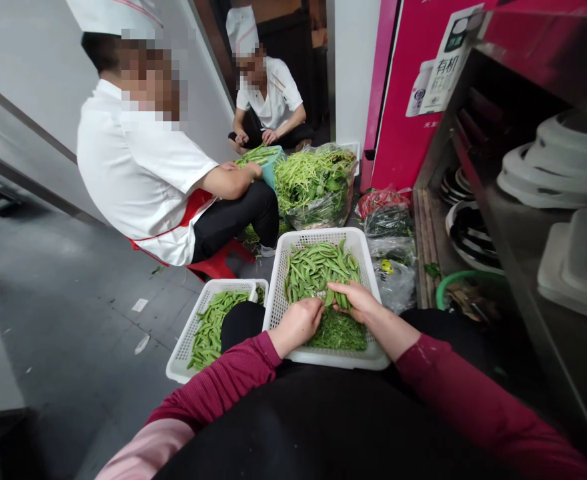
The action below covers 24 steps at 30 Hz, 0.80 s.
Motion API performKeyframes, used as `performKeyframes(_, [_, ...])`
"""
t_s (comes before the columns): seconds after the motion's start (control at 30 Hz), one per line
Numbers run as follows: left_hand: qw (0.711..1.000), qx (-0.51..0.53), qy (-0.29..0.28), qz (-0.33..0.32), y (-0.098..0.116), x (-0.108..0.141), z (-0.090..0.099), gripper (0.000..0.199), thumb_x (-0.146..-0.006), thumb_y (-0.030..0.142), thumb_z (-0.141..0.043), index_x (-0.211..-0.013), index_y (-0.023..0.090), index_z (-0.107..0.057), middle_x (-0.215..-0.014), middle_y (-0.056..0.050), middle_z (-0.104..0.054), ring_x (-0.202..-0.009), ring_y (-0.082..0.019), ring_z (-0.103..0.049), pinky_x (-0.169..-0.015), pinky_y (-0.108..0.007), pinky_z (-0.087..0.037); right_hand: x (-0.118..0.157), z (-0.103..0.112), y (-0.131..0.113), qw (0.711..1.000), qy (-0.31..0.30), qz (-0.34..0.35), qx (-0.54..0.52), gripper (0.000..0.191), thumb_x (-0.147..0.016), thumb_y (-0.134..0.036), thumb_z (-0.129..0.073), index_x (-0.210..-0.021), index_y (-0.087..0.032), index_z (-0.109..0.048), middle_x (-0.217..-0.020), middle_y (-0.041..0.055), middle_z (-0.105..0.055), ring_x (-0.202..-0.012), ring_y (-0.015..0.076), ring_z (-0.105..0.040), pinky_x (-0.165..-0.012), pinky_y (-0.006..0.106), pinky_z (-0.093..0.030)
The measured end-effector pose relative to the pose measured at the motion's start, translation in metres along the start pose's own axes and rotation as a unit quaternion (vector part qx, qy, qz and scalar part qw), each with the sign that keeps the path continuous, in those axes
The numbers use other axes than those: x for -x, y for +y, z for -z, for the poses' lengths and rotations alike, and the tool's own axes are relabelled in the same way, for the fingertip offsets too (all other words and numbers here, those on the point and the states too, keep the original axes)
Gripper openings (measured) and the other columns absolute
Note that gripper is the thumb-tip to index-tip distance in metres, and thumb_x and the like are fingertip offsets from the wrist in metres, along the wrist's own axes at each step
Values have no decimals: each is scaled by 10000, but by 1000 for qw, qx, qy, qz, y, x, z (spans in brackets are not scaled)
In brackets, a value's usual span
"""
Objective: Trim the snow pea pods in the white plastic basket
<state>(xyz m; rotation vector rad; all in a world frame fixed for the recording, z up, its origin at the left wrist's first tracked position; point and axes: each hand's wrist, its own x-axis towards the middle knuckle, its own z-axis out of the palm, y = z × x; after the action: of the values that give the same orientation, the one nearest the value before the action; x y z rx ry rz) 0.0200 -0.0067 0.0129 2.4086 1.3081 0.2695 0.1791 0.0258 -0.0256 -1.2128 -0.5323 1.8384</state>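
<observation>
On my lap rests a white perforated plastic basket. Green pea pods fill its far half, and a heap of thin green trimmings lies in the near half. My right hand is closed around several pods over the basket's middle. Just left of it, my left hand is pinched at the end of a pod; whatever lies between its fingertips is too small to make out. The two hands are close together. A second white basket with more pea pods stands low at my left.
Two co-workers in white sit ahead, one on a red stool, by a large bag of leafy greens. Plastic bags lie right of my basket. A metal shelf with stacked dishes and a green-rimmed bin flank my right.
</observation>
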Motion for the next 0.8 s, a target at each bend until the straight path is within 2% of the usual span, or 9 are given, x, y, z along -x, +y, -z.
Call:
performKeyframes(0.13, [999, 2, -24, -37, 7, 3, 5, 209, -844, 215, -344, -793, 147, -536, -747, -74, -580, -718, -158, -559, -693, -259, -423, 0, 4, 0, 998, -45, -17, 47, 233, -573, -252, -717, -702, -180, -537, -516, -35, -587, -406, 88, -517, -360, 186, -420])
performKeyframes(0.2, [996, 54, -50, -53, 14, 5, 11, 195, -829, 198, -357, -755, 152, -532, -684, -46, -574, -650, -132, -558, -652, -231, -422, 2, 6, -1, 990, -112, -28, 82, 237, -570, -253, -715, -701, -174, -533, -517, -29, -597, -412, 99, -532, -345, 182, -402])
performKeyframes(0.3, [983, 155, -95, -31, 18, 7, 19, 178, -809, 174, -364, -766, 157, -536, -575, 7, -551, -508, -86, -533, -552, -183, -407, 6, 6, -2, 971, -211, -27, 104, 225, -587, -269, -701, -694, -163, -533, -515, -23, -602, -425, 110, -549, -336, 175, -379])
performKeyframes(0.37, [981, 182, -69, 15, 10, 7, 22, 155, -787, 176, -389, -762, 155, -541, -544, 23, -541, -465, -77, -518, -512, -173, -394, 8, 6, -3, 966, -234, -23, 104, 216, -591, -266, -697, -688, -163, -533, -509, -35, -592, -408, 99, -532, -335, 173, -375])
performKeyframes(0.5, [965, 175, 49, 190, -24, 1, 29, 170, -791, 217, -381, -771, 146, -534, -473, 36, -500, -405, -90, -498, -460, -187, -385, 11, 7, -7, 965, -230, -25, 121, 202, -573, -241, -700, -684, -160, -553, -502, -55, -566, -380, 81, -491, -328, 175, -378])
performKeyframes(0.57, [961, 145, 70, 225, -37, 0, 33, 184, -800, 227, -374, -777, 146, -538, -477, 30, -506, -418, -97, -507, -472, -195, -400, 12, 8, -8, 961, -238, -31, 135, 188, -571, -238, -697, -679, -148, -572, -514, -45, -571, -386, 80, -492, -331, 177, -381])
performKeyframes(0.63, [975, 86, 88, 187, -40, 1, 36, 170, -794, 208, -391, -801, 150, -551, -591, -2, -569, -528, -106, -549, -562, -210, -436, 12, 9, -10, 958, -246, -36, 145, 176, -573, -239, -692, -676, -138, -590, -528, -35, -582, -391, 79, -492, -334, 178, -382])
performKeyframes(0.7, [991, 22, 86, 100, -33, 3, 37, 180, -789, 173, -401, -878, 157, -556, -777, -36, -605, -704, -122, -575, -689, -228, -448, 13, 9, -10, 956, -249, -38, 152, 176, -580, -248, -683, -687, -129, -609, -540, -22, -594, -398, 79, -494, -334, 177, -375])
performKeyframes(0.8, [997, -64, 20, -27, -15, 5, 35, 282, -805, 179, -400, -1072, 174, -491, -993, -70, -552, -860, -146, -556, -763, -257, -446, 13, 10, -10, 952, -253, -48, 165, 189, -587, -255, -671, -709, -116, -627, -554, -2, -610, -420, 84, -506, -342, 175, -363])
